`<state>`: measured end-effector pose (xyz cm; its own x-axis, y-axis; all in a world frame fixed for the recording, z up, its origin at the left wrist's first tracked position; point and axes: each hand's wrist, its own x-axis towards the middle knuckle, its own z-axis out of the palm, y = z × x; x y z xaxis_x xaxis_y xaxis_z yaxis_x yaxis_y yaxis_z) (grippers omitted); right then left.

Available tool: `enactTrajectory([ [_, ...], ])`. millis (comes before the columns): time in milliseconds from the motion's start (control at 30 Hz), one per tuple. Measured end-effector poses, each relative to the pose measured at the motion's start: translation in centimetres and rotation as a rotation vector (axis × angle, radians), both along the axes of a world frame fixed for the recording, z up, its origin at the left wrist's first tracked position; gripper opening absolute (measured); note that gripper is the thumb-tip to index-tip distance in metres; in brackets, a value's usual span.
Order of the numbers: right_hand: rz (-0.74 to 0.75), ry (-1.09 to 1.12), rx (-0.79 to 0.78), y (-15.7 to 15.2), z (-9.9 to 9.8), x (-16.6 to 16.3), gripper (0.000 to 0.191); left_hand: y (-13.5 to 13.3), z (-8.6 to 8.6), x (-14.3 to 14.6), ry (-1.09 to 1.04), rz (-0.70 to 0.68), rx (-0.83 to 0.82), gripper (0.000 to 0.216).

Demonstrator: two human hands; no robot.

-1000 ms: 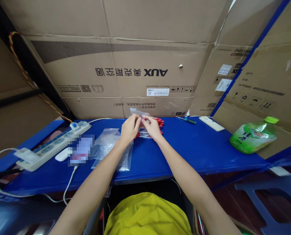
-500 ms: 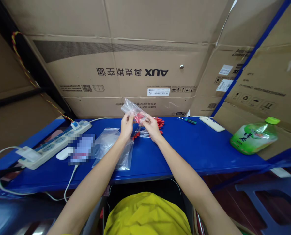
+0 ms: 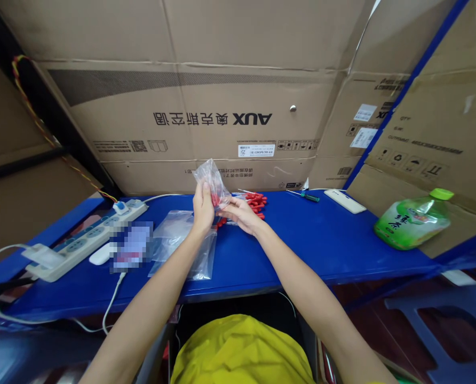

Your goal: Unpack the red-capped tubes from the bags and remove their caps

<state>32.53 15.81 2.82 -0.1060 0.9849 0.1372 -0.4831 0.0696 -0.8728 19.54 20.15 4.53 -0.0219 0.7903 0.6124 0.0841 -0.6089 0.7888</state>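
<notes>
A clear plastic bag (image 3: 211,173) with red-handled pieces inside is held up over the table. My left hand (image 3: 203,208) is closed around its left side, thumb up along the plastic. From the right, my right hand (image 3: 242,214) pinches the lower right edge of the bag, fingers pressed together. Just behind the right hand lies a pile of red-handled pieces (image 3: 257,201) with thin metal shafts, looking like small screwdrivers; the hand partly hides it. Flat empty clear bags (image 3: 200,256) lie beside my left forearm.
Along the left of the blue table (image 3: 302,256) are a power strip (image 3: 89,240) with cables and a blurred phone (image 3: 132,248). A green screwdriver (image 3: 308,197), a pale phone-like slab (image 3: 345,201) and a green drink bottle (image 3: 412,221) lie right. Cardboard (image 3: 222,85) walls the back.
The bag has shifted slightly left and tilted more upright. My left hand has wrapped further around it, while my right hand has moved down to its lower edge.
</notes>
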Motion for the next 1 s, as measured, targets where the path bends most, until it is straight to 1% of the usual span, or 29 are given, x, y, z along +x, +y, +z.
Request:
enactTrajectory([
  [100, 0.069, 0.066, -0.04, -0.2, -0.2, -0.5, 0.049, 0.0, 0.4, -0.5, 0.01, 0.003, 0.053, 0.071],
  [167, 0.079, 0.104, -0.051, -0.2, -0.3, -0.9, 0.05, 0.1, 0.8, -0.8, 0.013, -0.039, 0.099, 0.069],
  [233, 0.074, 0.125, -0.064, -0.3, -0.3, -1.2, 0.048, 0.1, 1.0, -0.9, 0.037, -0.122, 0.121, 0.07],
  [333, 0.072, 0.124, -0.074, -0.3, -0.3, -1.4, 0.044, 0.1, 1.3, -0.9, 0.099, -0.27, 0.097, 0.073],
  [400, 0.072, 0.117, -0.068, -0.3, -0.3, -1.4, 0.043, 0.1, 1.5, -0.8, 0.079, -0.314, 0.073, 0.074],
  [533, 0.073, 0.101, -0.054, -0.1, -0.5, -1.3, 0.045, 0.1, 1.8, -0.5, -0.012, -0.31, 0.015, 0.075],
  [700, 0.022, 0.1, -0.066, 0.1, -0.8, -1.4, 0.049, 0.5, 1.2, -0.2, 0.056, -0.414, -0.056, 0.079],
  [800, -0.01, 0.044, -0.102, 0.0, -0.5, -1.3, 0.05, 0.6, 0.6, 0.1, 0.101, -0.434, -0.073, 0.08],
  [900, 0.027, -0.011, -0.105, -0.4, 0.0, -1.2, 0.054, 0.5, 0.4, 0.2, 0.102, -0.428, -0.06, 0.079],
  [1000, 0.086, -0.028, -0.097, -0.9, 0.6, -1.0, 0.057, 0.2, 0.4, 0.3, 0.083, -0.38, -0.042, 0.075],
])
